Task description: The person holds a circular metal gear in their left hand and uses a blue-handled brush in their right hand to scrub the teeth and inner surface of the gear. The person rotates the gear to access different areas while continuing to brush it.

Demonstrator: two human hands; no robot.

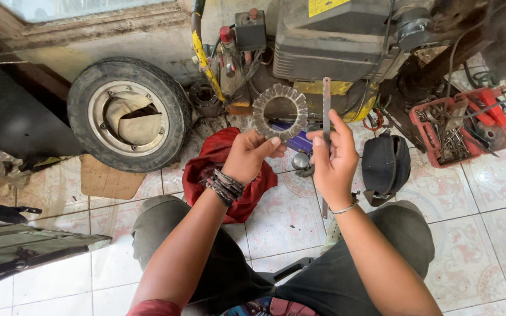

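Left hand: the left hand is pinching the lower rim of a toothed metal ring, holding it up face-on just above its fingertips.
Right hand: the right hand is gripping a thin flat metal strip between thumb and fingers, the strip standing upright just right of the ring.
Doing it well: I would judge that keeping the ring steady and flat to the eye, and bringing the strip square to its edge, is serving best here.
Gap: strip and ring are looking apart, though from here I cannot be sure.
Beneath the hands: a red cloth is lying on the tiled floor.
Count: one ring, one strip, one cloth, one tyre well left of the left hand, one red tool tray well right of the right hand, one black pouch just right of it.
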